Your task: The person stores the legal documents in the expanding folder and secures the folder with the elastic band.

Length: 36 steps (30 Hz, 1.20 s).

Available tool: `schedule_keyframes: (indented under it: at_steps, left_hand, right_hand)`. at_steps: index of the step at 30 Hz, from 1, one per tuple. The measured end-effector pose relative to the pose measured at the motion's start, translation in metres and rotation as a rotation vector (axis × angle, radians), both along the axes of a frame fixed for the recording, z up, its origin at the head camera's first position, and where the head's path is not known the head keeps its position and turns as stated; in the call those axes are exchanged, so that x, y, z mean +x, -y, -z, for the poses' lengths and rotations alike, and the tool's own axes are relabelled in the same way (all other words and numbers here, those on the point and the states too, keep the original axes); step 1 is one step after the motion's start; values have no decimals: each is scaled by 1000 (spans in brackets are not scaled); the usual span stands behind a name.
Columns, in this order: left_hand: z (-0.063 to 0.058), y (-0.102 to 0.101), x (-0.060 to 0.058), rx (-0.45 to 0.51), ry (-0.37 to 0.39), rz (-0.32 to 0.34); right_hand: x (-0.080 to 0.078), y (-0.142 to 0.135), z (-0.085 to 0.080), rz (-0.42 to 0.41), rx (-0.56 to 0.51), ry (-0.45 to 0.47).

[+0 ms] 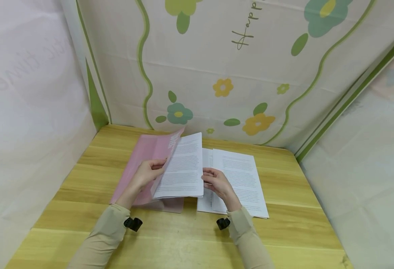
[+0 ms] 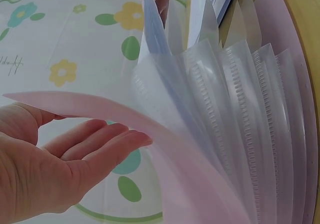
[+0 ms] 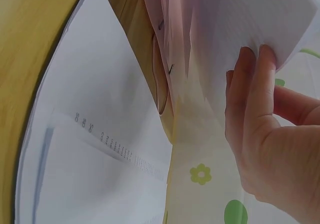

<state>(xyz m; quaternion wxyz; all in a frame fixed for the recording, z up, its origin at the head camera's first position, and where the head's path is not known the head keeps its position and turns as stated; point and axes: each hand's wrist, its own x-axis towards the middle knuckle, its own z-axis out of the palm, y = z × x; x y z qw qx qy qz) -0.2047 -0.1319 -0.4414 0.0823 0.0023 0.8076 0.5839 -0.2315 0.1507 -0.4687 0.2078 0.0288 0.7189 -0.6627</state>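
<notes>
A pink display book point(image 1: 134, 160) lies open on the wooden table, left of centre. My left hand point(image 1: 145, 172) pinches its lifted pink cover point(image 2: 115, 107) between thumb and fingers. Beyond the cover, in the left wrist view, several clear pockets point(image 2: 240, 109) fan apart. A stack of printed sheets point(image 1: 183, 168) stands tilted against the cover, its left side behind the pink plastic. My right hand point(image 1: 217, 182) pinches the right edge of these sheets, fingers on one face and thumb on the other in the right wrist view.
More printed sheets point(image 1: 240, 179) lie on the table point(image 1: 170, 239) to the right, partly under my right hand. Flower-printed fabric point(image 1: 197, 67) rises behind the table's back edge, with pale fabric walls at both sides. Black wrist cameras point(image 1: 133, 224) sit at both cuffs.
</notes>
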Motion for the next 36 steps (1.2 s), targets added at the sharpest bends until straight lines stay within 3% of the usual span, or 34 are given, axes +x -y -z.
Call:
schedule_keyframes:
  at_steps: [36]
  left_hand:
    - [-2, -4, 0, -43, -19, -18]
  right_hand:
    - [7, 14, -2, 40, -22, -5]
